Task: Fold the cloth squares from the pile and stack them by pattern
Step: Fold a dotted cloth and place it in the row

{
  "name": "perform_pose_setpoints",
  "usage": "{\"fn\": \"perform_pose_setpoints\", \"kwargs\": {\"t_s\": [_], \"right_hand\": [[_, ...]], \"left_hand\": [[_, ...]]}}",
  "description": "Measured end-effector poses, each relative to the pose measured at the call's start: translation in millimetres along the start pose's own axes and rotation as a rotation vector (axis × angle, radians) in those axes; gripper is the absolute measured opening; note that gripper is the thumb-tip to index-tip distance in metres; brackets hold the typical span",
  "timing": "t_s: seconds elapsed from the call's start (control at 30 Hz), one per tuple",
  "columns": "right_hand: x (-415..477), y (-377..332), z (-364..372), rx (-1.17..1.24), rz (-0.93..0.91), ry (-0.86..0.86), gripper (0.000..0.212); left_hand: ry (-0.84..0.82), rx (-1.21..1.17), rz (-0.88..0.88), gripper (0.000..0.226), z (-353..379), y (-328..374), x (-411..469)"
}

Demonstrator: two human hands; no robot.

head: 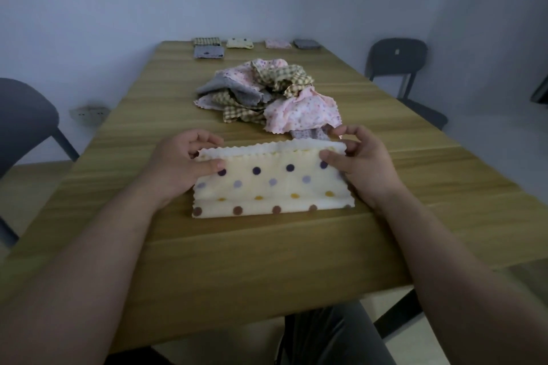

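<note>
Polka-dot cream cloth point(271, 187), folded in half, lies on the counter point(267, 252); left hand point(181, 166) and right hand point(360, 161) pinch its far corners.

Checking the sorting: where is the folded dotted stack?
In the head view, the dotted stack lies at the table's far edge, between the check stack on its left and the pink stack on its right.

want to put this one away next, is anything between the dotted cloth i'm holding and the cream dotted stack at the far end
Yes: the loose pile lies mid-table, directly between the dotted cloth and the cream dotted stack. The cloth would probably need carrying over or around it.
</note>
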State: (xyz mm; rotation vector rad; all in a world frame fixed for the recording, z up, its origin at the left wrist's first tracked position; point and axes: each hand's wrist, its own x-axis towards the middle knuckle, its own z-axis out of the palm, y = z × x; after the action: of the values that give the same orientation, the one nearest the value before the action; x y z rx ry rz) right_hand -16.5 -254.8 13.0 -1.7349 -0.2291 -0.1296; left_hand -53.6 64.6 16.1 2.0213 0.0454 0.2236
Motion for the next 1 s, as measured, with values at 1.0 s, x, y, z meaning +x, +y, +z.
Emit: {"fn": "perform_pose_setpoints", "kwargs": {"t_s": [1.0], "right_hand": [[1.3, 13.0, -7.3, 0.245, 0.045, -0.031, 0.051]], "left_hand": [[0.185, -0.109, 0.07, 0.023, 8.3, 7.7, -10.7]]}}
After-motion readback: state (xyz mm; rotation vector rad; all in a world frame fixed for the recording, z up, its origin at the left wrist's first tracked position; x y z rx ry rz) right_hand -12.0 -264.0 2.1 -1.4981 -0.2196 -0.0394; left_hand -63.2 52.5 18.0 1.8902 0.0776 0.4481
